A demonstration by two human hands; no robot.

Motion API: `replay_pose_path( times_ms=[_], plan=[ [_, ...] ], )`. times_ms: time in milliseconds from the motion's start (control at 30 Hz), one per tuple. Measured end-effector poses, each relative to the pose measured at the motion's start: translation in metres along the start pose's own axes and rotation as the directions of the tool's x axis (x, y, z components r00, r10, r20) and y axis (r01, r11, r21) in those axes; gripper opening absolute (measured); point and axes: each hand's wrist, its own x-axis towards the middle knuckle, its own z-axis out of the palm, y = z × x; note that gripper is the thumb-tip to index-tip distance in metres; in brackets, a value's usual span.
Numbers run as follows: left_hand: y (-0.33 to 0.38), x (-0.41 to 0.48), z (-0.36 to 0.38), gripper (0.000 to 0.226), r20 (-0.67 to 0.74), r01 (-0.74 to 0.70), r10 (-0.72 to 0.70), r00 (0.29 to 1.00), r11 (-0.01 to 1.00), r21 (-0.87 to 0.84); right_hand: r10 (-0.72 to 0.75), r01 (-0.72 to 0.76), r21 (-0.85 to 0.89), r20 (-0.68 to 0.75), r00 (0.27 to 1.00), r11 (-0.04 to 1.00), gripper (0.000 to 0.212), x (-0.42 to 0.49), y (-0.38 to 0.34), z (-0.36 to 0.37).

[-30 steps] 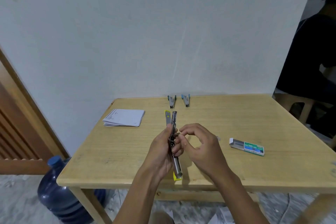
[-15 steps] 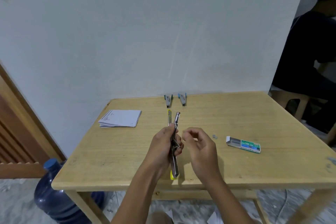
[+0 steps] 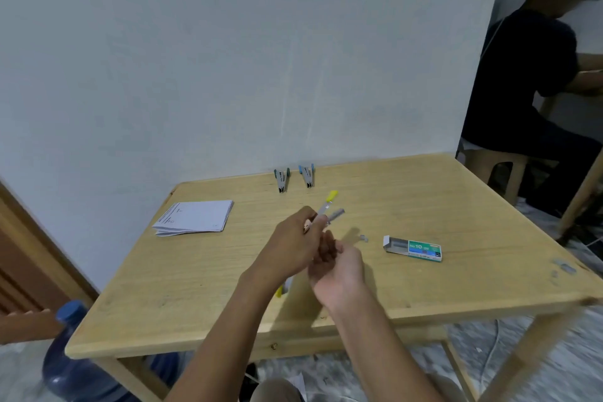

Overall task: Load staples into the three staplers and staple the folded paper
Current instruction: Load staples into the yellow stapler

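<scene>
Stapler (image 3: 327,207), yellow, swung open, held tilted above the table's (image 3: 456,206) middle. My left hand (image 3: 290,248) grips it, fingers curled round the body; the yellow tip and metal arm poke out past my knuckles. My right hand (image 3: 341,268) is against the left, fingers curled upward. It's too blurred to tell whether they pinch anything.

On the table, right of centre: short staple strip (image 3: 363,238), then staple box (image 3: 414,248), tray slid partly out. At the far edge: teal stapler (image 3: 282,180) and blue stapler (image 3: 307,175), side by side. Far left: folded paper (image 3: 195,217). Below the near left corner: water bottle (image 3: 70,369).
</scene>
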Motion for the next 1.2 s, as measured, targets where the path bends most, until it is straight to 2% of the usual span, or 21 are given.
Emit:
replay_pose_path(
  times_ms=[67, 100, 133, 167, 200, 267, 300, 333, 367, 500, 567, 733, 833, 900, 967, 1033, 1067, 1133, 1200],
  plan=[
    [-0.008, -0.001, 0.001, 0.031, 0.024, 0.109, -0.106, 0.994, 0.962, -0.252, -0.18, 0.178, -0.166, 0.005, 0.984, 0.97, 0.023, 0.006, -0.014, 0.001],
    [-0.013, -0.002, 0.003, 0.032, 0.054, 0.171, -0.163, 0.985, 0.911, -0.374, -0.304, 0.297, -0.338, 0.036, 0.952, 0.893, 0.024, 0.011, -0.023, 0.0],
    [-0.019, -0.001, 0.006, 0.033, 0.093, 0.233, -0.215, 0.972, 0.849, -0.474, -0.418, 0.407, -0.545, 0.111, 0.901, 0.733, 0.026, 0.015, -0.032, -0.001],
    [-0.023, -0.001, 0.009, 0.033, 0.137, 0.293, -0.262, 0.955, 0.774, -0.562, -0.494, 0.479, -0.727, 0.221, 0.841, 0.491, 0.028, 0.02, -0.041, -0.002],
    [-0.027, 0.0, 0.014, 0.032, 0.18, 0.344, -0.301, 0.936, 0.689, -0.638, -0.514, 0.508, -0.836, 0.348, 0.784, 0.209, 0.028, 0.025, -0.05, -0.003],
    [-0.031, 0.0, 0.023, 0.029, 0.263, 0.419, -0.354, 0.897, 0.499, -0.759, -0.406, 0.447, -0.839, 0.542, 0.736, -0.31, 0.028, 0.037, -0.063, -0.006],
    [-0.031, 0.001, 0.027, 0.028, 0.294, 0.432, -0.358, 0.886, 0.409, -0.804, -0.336, 0.387, -0.784, 0.576, 0.745, -0.485, 0.028, 0.043, -0.068, -0.009],
    [-0.033, 0.002, 0.029, 0.027, 0.311, 0.427, -0.345, 0.886, 0.341, -0.837, -0.28, 0.343, -0.725, 0.589, 0.758, -0.598, 0.029, 0.049, -0.071, -0.01],
    [-0.035, 0.003, 0.03, 0.027, 0.323, 0.418, -0.321, 0.89, 0.292, -0.86, -0.232, 0.326, -0.677, 0.596, 0.769, -0.659, 0.032, 0.054, -0.073, -0.012],
    [-0.046, 0.007, 0.026, 0.027, 0.337, 0.386, -0.257, 0.906, 0.167, -0.907, -0.068, 0.318, -0.55, 0.57, 0.819, -0.772, 0.044, 0.068, -0.075, -0.019],
    [-0.048, 0.008, 0.026, 0.025, 0.334, 0.377, -0.254, 0.908, 0.145, -0.915, -0.033, 0.324, -0.52, 0.564, 0.825, -0.79, 0.047, 0.068, -0.077, -0.02],
    [-0.049, 0.01, 0.027, 0.024, 0.355, 0.392, -0.234, 0.905, 0.141, -0.909, -0.031, 0.45, -0.483, 0.707, 0.707, -0.751, 0.037, 0.053, -0.088, -0.016],
    [-0.05, 0.008, 0.026, 0.022, 0.359, 0.393, -0.226, 0.905, 0.128, -0.91, -0.162, 0.521, -0.53, 0.788, 0.594, -0.668, 0.024, 0.031, -0.112, -0.011],
    [-0.051, 0.008, 0.027, 0.021, 0.36, 0.393, -0.224, 0.906, 0.124, -0.911, -0.248, 0.47, -0.563, 0.78, 0.575, -0.68, 0.019, 0.015, -0.138, -0.011],
    [-0.052, 0.009, 0.027, 0.021, 0.361, 0.394, -0.224, 0.905, 0.125, -0.911, -0.282, 0.308, -0.598, 0.692, 0.664, -0.74, 0.014, 0.007, -0.164, -0.017],
    [-0.051, 0.011, 0.028, 0.022, 0.36, 0.393, -0.224, 0.905, 0.125, -0.911, -0.254, 0.163, -0.604, 0.544, 0.8, -0.78, 0.013, 0.007, -0.177, -0.025],
    [-0.051, 0.011, 0.028, 0.022, 0.36, 0.392, -0.224, 0.906, 0.122, -0.912, -0.217, 0.131, -0.577, 0.495, 0.842, -0.806, 0.014, 0.009, -0.179, -0.03],
    [-0.05, 0.01, 0.028, 0.021, 0.36, 0.39, -0.219, 0.907, 0.111, -0.914, -0.151, 0.117, -0.492, 0.472, 0.869, -0.863, 0.016, 0.013, -0.177, -0.035],
    [-0.051, 0.009, 0.028, 0.02, 0.36, 0.388, -0.215, 0.908, 0.105, -0.916, -0.12, 0.119, -0.411, 0.512, 0.851, -0.904, 0.017, 0.012, -0.174, -0.033]
  ],
)
